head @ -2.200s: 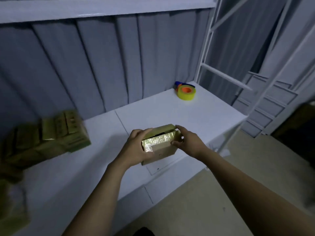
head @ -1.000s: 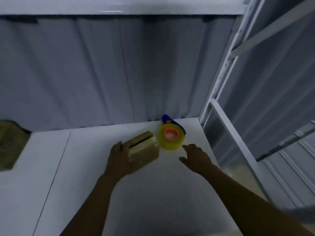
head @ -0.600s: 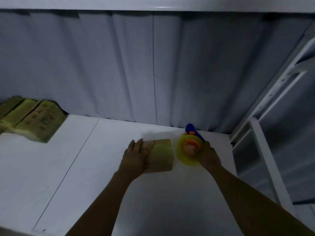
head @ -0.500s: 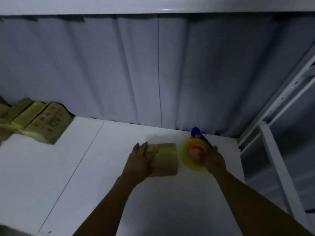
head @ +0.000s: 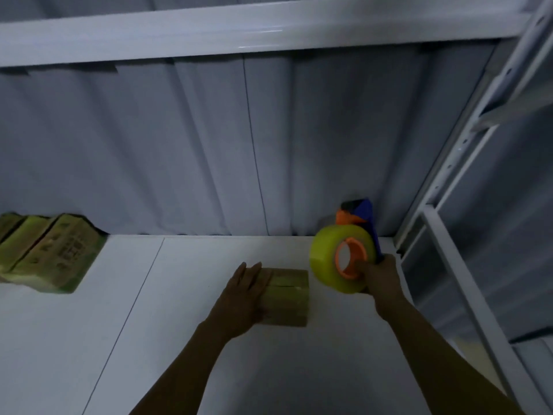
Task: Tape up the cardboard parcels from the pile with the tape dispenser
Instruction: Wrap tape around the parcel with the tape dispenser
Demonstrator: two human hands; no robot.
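Note:
A small brown cardboard parcel (head: 288, 296) lies on the white shelf board (head: 179, 339), its top flaps meeting in a seam. My left hand (head: 242, 298) lies flat on the parcel's left part, fingers spread, pressing it down. My right hand (head: 378, 281) grips the tape dispenser (head: 344, 257), which carries a fat yellow roll on an orange hub with a blue and orange frame behind. The dispenser is lifted off the shelf, just right of the parcel and apart from it.
A pile of cardboard parcels (head: 45, 253) lies at the far left of the shelf. A grey curtain (head: 239, 145) hangs behind. A white shelf beam (head: 239, 28) runs overhead, and a white rack upright (head: 466, 163) bounds the right side.
My right hand let go of the parcel, reached right and took the tape dispenser, which is now lifted off the shelf. My left hand set the parcel down and stayed on it.

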